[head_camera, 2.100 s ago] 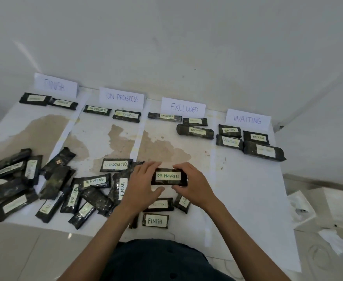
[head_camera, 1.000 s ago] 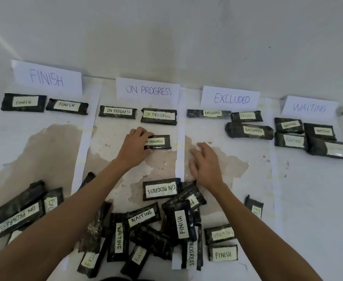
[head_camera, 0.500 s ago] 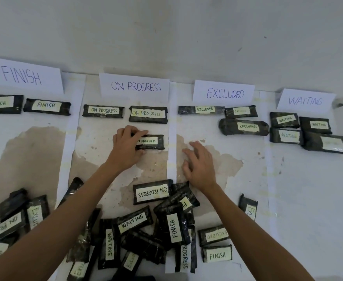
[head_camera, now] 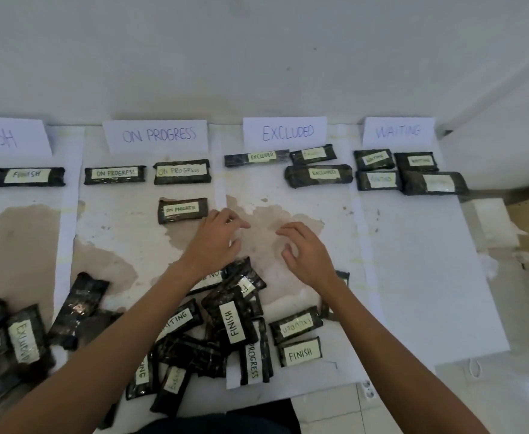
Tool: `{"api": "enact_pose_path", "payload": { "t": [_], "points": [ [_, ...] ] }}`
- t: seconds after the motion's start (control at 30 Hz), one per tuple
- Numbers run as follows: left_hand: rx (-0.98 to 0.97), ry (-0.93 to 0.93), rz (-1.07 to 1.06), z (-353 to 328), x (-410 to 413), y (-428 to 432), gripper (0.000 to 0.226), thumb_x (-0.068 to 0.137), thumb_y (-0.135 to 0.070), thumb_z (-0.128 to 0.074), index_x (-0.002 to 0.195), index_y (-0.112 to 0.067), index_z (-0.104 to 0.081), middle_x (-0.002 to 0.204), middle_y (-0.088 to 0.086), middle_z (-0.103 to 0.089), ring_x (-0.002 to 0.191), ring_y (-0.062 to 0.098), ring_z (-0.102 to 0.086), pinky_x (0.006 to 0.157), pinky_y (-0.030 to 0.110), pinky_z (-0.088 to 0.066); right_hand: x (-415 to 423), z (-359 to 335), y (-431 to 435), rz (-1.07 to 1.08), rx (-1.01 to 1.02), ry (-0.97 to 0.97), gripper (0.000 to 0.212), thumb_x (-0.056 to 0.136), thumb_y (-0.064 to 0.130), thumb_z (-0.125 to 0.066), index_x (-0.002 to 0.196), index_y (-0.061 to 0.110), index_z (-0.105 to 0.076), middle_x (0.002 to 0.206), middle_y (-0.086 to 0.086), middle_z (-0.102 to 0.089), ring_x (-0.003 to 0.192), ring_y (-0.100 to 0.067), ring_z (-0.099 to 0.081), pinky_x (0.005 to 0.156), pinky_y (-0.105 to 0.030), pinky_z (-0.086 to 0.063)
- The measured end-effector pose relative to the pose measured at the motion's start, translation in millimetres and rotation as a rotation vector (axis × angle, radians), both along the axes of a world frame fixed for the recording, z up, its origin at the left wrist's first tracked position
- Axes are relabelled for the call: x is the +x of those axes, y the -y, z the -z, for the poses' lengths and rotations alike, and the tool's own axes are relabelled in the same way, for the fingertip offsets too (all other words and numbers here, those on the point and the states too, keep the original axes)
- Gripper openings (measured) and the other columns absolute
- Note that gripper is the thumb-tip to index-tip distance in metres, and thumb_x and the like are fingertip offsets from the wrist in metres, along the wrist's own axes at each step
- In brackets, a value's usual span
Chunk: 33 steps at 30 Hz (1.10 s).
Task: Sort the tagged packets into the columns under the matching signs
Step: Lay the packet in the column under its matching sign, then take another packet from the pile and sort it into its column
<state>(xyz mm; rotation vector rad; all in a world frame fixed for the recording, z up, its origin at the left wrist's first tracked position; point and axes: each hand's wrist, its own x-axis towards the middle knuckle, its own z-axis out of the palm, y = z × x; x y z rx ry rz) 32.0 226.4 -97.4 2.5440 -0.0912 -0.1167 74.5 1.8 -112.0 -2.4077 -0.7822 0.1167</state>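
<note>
- Packets: we count about a dozen sorted under the signs; many more sit heaped at the counter's near edge.
- Our left hand and right hand hover empty, fingers loosely spread.

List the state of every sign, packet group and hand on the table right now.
ON PROGRESS sign: upright, three packets beneath.
EXCLUDED sign: upright, three packets beneath.
WAITING sign: upright, four packets beneath.
Third ON PROGRESS packet: lying flat, released.
Unsorted pile: jumbled, overlapping.
Left hand: open, empty.
Right hand: open, empty.
</note>
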Motion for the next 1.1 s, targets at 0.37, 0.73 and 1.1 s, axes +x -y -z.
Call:
{"api": "enact_pose_path", "payload": {
  "t": [0.37, 0.73, 1.1],
  "points": [
    [-0.128, -0.184, 0.32, 18, -11, 130, 0.041, 0.085, -0.006, -0.054, 0.124, -0.019, -0.055, 0.119, 0.004, -0.051, 0.108, 0.022, -0.046, 0.094, 0.04, -0.042, -39, -3, 127, 0.465, 0.084, -0.197, 0.026, 0.084, 0.003, -0.055, 0.107, 0.013, -0.063, 0.109, 0.0, -0.06, 0.092, -0.011, -0.056, 0.08, -0.02, -0.044],
    [-0.003, -0.229, 0.439, 36, 0, 200, 0.064, 0.081, -0.002, -0.06, 0.14, -0.016, -0.038, 0.129, 0.01, -0.044, 0.114, 0.027, -0.039, 0.1, 0.041, -0.038, -79, 6, 141, 0.616, -0.003, -0.622, 0.051, 0.076, 0.027, -0.073, 0.121, 0.013, -0.054, 0.103, -0.003, -0.06, 0.089, -0.016, -0.058, 0.075, -0.025, -0.046],
    [-0.274, -0.553, -0.007, 20, 6, 167, 0.009, 0.089, -0.015, -0.059, 0.094, -0.009, -0.064, 0.1, 0.009, -0.058, 0.088, 0.019, -0.053, 0.075, 0.027, -0.038, -65, -12, 123, 0.652, 0.191, -0.741, 0.034, 0.077, 0.009, -0.073, 0.108, 0.018, -0.064, 0.097, 0.002, -0.062, 0.086, -0.013, -0.059, 0.073, -0.022, -0.053]
  ]
}}
